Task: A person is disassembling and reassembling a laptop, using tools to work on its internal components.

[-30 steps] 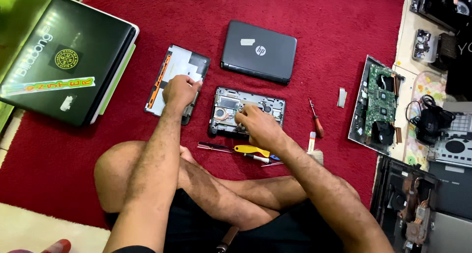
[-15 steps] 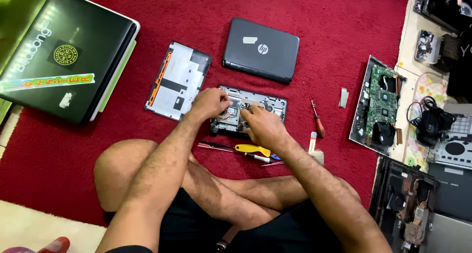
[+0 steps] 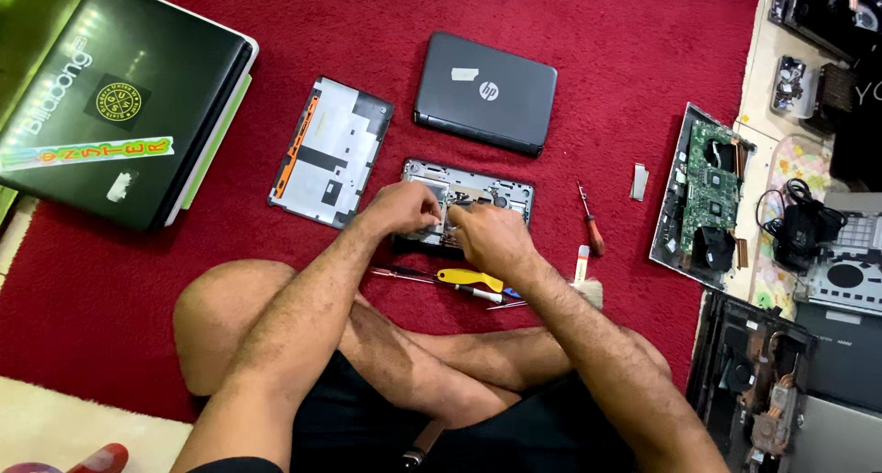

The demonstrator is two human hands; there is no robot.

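Both hands, left hand & right hand, rest on opened grey laptop base on red carpet; yellow-handled screwdriver just below.

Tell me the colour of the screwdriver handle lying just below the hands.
Yellow. The screwdriver lies on the red carpet, clearest in the head view.

Seen from above, the person wore black shorts with a brown strap dangling at the front, both forearms sleeveless and hairy, the left hand and right hand ungloved, knees uncovered.
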